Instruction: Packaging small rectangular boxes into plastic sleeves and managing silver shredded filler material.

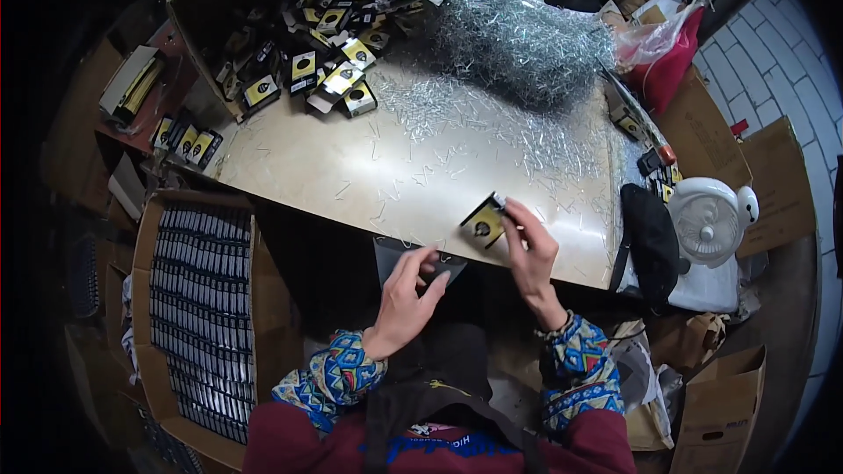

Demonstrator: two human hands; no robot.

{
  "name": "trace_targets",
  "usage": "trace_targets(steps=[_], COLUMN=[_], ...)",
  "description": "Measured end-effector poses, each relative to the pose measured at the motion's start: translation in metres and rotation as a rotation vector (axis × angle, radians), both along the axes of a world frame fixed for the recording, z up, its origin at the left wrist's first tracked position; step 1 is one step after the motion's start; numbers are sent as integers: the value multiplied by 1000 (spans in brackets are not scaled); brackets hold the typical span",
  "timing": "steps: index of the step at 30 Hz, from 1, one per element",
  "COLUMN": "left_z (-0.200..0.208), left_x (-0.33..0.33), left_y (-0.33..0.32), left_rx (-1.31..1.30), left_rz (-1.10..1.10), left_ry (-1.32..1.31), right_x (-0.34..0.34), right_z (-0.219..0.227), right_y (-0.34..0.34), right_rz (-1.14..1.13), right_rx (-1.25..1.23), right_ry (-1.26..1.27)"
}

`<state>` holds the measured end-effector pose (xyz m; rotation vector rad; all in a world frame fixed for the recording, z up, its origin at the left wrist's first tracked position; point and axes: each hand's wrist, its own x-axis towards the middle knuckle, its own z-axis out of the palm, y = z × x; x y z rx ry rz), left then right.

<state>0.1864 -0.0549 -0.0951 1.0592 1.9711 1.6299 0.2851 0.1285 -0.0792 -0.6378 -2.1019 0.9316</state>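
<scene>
A small black and yellow cardboard box (482, 226) is gripped between the thumb and fingers of my right hand (532, 254), tilted over the table's front edge. My left hand (407, 291) hovers at that same edge, fingers curled loosely with the thumb apart, and I see nothing held in it. A few thin bent wire pieces lie close to its fingertips. Beyond my hands, many more silvery wire pieces (457, 136) are scattered over the wooden tabletop (307, 162), leading to a big tangled heap of them (527, 35).
Similar boxes (342, 79) pile up at the back left. Left of me stands a carton (263, 298) packed with rows of boxes. On the right are a black cloth item (648, 246), a white fan (709, 226) and an open carton (716, 412).
</scene>
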Motion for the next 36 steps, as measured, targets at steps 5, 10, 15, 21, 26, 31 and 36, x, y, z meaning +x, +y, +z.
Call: trace_targets(steps=[5,10,15,21,26,31,36], left_z=[5,4,11,9,2,3,5], left_x=[-17,-23,-31,-25,-27,-27,-33], left_y=[26,21,10,1,-7,-7,-7], left_rx=[-4,19,-56,-40,0,8,83], left_rz=[-23,-204,-268,-289,-207,-237,-215], left_ry=[-349,-577,-691,-709,-536,-538,-716], right_x=[-14,-24,-21,-16,-16,-14,-26], right_z=[11,20,25,22,25,27,33], right_y=[-36,-30,-24,-36,-42,-26,-42], right_rz=[147,201,294,305,305,510,375], right_rx=[-230,186,221,-6,-692,-1368,-1352], right_ry=[95,102,16,9,26,-22,81])
